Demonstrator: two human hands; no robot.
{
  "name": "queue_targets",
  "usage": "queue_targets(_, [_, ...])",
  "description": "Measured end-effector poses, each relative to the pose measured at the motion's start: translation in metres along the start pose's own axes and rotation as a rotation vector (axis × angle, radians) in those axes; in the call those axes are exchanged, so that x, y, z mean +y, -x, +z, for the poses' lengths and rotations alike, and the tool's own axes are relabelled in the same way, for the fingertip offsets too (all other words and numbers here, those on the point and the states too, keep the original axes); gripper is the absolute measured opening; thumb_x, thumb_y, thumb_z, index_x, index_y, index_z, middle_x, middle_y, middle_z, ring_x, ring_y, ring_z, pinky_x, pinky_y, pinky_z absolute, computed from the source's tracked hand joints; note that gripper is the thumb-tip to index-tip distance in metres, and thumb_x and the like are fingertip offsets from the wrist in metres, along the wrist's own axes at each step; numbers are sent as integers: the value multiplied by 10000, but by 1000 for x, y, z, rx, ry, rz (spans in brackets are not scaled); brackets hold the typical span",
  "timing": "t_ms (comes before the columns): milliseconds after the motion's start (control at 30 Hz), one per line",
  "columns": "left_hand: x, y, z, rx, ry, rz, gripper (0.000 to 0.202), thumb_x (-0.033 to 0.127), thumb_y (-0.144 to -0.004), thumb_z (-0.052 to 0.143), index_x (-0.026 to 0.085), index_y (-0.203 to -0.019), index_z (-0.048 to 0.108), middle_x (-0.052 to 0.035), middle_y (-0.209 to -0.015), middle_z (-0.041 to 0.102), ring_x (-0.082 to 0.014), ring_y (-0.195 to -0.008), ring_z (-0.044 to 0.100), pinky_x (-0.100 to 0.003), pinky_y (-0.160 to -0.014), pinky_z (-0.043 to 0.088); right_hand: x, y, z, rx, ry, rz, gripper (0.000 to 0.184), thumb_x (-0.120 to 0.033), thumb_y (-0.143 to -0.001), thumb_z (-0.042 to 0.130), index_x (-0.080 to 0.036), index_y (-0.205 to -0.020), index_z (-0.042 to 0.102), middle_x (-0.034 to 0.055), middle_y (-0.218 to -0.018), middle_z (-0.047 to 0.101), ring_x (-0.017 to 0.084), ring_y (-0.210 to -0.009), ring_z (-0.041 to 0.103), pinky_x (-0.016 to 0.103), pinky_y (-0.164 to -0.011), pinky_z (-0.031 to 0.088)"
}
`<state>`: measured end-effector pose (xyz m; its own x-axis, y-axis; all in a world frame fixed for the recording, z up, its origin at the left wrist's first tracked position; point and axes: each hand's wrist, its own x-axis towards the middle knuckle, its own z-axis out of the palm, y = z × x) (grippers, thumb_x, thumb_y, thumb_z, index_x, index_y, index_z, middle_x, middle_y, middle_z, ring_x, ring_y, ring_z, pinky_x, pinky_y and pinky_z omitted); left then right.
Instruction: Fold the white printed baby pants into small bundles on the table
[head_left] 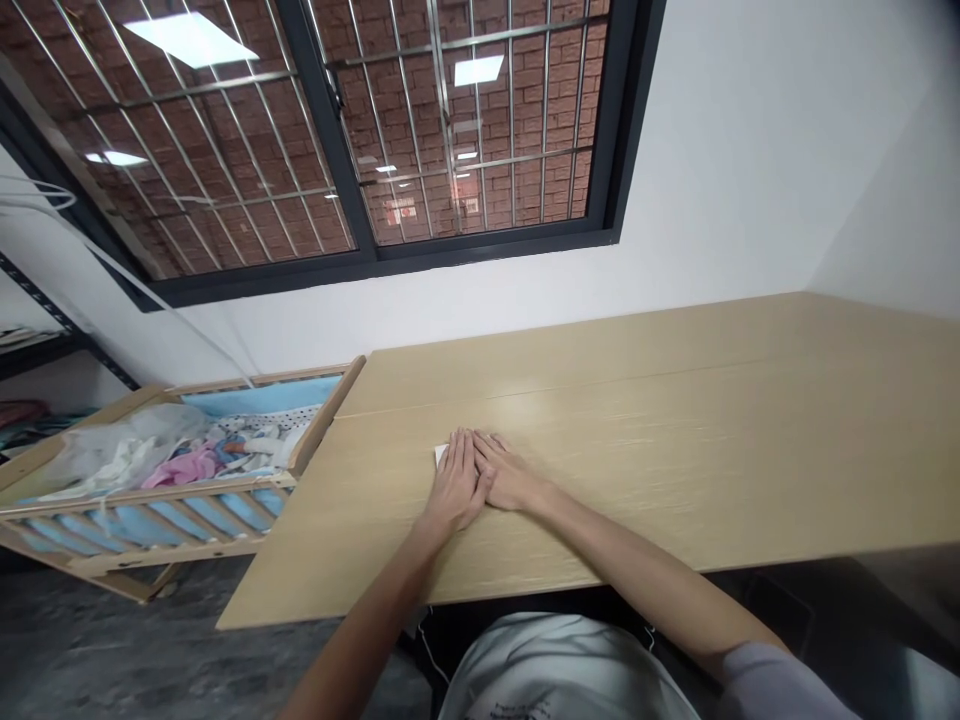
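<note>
Side by side, my two hands lie flat on a light wooden table (637, 450), palms down. My left hand (455, 487) has its fingers stretched away from me, and its thumb touches the other hand. A small white piece (440, 455), perhaps paper, shows at the left edge of these fingers; the rest of it is hidden under the hand. My right hand (510, 475) points up and to the left, its fingertips meeting those of the left. Whatever is under the right palm cannot be seen.
A wooden crib (326, 420) with blue lining stands left of the table, holding clothes and a clear plastic bag (150, 430). Behind the table are a white wall and a barred window (375, 260). A white cable (187, 320) hangs at the left.
</note>
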<state>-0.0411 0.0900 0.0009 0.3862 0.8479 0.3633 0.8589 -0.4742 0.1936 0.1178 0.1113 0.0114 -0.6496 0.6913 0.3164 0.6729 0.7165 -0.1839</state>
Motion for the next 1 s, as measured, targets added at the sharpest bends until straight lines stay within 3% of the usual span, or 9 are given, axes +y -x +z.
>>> queue_targets(267, [-4, 2, -3, -120, -94, -172, 789, 567, -1022, 146, -7, -1554, 242, -249, -1644, 186, -310, -1549, 129, -495, -1247, 183, 0, 2, -4, -94, -22, 126, 698, -326, -967, 321, -29, -1592, 229, 169, -1649, 210, 291, -1543, 165, 483, -1250, 135])
queue_targets(467, [-8, 4, -4, -108, -122, -240, 790, 569, -1013, 204, -11, -1548, 247, -264, -1636, 201, -324, -1546, 140, -492, -1238, 214, 9, 7, -13, -160, -111, 245, 775, -537, -1014, 199, -28, -1600, 189, 176, -1661, 144, 292, -1552, 109, 471, -1245, 123])
queue_targets(600, [-7, 3, -4, -114, -104, -260, 845, 613, -1000, 194, -36, -1540, 241, -279, -1636, 183, -323, -1549, 113, -479, -1246, 181, 16, 9, -15, -193, -159, 306, 799, -579, -1016, 161, -39, -1605, 175, 177, -1665, 133, 289, -1554, 100, 469, -1242, 118])
queue_targets(700, [-8, 2, -13, -127, -77, -277, 932, 672, -968, 259, -60, -1542, 196, -299, -1640, 134, -344, -1552, 76, -497, -1245, 156, 19, 9, -19, -179, -204, 330, 801, -584, -1021, 149, -33, -1602, 179, 189, -1665, 134, 296, -1553, 104, 476, -1237, 134])
queue_targets(800, [-11, 4, -36, -98, -55, -287, 1064, 751, -883, 424, -13, -1567, 135, -281, -1654, 106, -376, -1551, 59, -548, -1227, 161, 21, 10, -29, -89, -250, 273, 754, -551, -1035, 169, -51, -1596, 220, 182, -1669, 145, 287, -1551, 120, 460, -1237, 152])
queue_targets(867, [-10, 9, -53, -38, -57, -241, 1021, 735, -853, 515, 73, -1566, 208, -241, -1647, 212, -377, -1537, 164, -559, -1204, 201, 23, 10, -37, -23, -266, 191, 687, -503, -1040, 233, -84, -1581, 286, 168, -1657, 220, 275, -1540, 176, 439, -1236, 172])
queue_targets(1000, [-3, 25, -73, -26, -63, -78, 520, 522, -887, 613, 227, -1313, 564, -107, -1360, 627, -296, -1290, 544, -482, -1113, 339, 28, 13, -44, -27, -286, 70, 642, -510, -985, 440, -155, -1519, 424, 154, -1531, 470, 313, -1412, 421, 459, -1163, 319])
